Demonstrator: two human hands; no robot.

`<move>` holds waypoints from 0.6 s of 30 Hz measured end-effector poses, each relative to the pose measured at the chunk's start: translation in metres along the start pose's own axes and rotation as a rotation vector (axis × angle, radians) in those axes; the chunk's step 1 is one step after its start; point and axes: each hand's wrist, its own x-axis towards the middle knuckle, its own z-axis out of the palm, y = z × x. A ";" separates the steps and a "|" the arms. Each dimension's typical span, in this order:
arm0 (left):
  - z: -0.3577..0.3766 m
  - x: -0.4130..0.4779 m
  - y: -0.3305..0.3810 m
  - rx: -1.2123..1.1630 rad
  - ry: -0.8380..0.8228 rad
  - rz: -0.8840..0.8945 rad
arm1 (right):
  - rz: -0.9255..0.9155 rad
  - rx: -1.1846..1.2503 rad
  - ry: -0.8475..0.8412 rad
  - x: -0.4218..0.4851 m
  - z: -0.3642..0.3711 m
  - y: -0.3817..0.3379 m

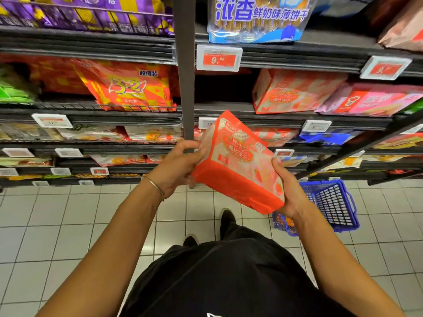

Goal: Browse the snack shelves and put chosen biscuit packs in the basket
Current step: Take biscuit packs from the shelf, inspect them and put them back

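Note:
An orange-red wafer biscuit pack [238,163] is held tilted in front of the shelves, between both hands. My left hand [176,168] grips its left end, and my right hand [289,191] grips its lower right end from beneath. A blue plastic basket [332,202] stands on the tiled floor to the right, below and behind the pack; part of it is hidden by my right hand, and something colourful lies in its near corner. A matching wafer pack [295,90] sits on the shelf above right.
Dark shelves full of snack packs run across the view, split by a grey upright post [185,76]. An orange 3+2 bag [128,85] sits left of the post, a blue-white biscuit bag [258,19] above. Price tags [219,57] line the shelf edges. White floor tiles [68,225] lie below.

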 end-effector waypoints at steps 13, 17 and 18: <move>0.054 0.069 0.063 0.232 0.215 0.356 | -1.116 -0.369 0.367 0.024 0.043 -0.064; 0.077 0.082 0.082 -0.070 0.260 0.323 | -1.272 -0.447 0.374 0.031 0.055 -0.062; 0.079 0.085 0.084 -0.133 0.249 0.331 | -1.265 -0.475 0.353 0.032 0.057 -0.060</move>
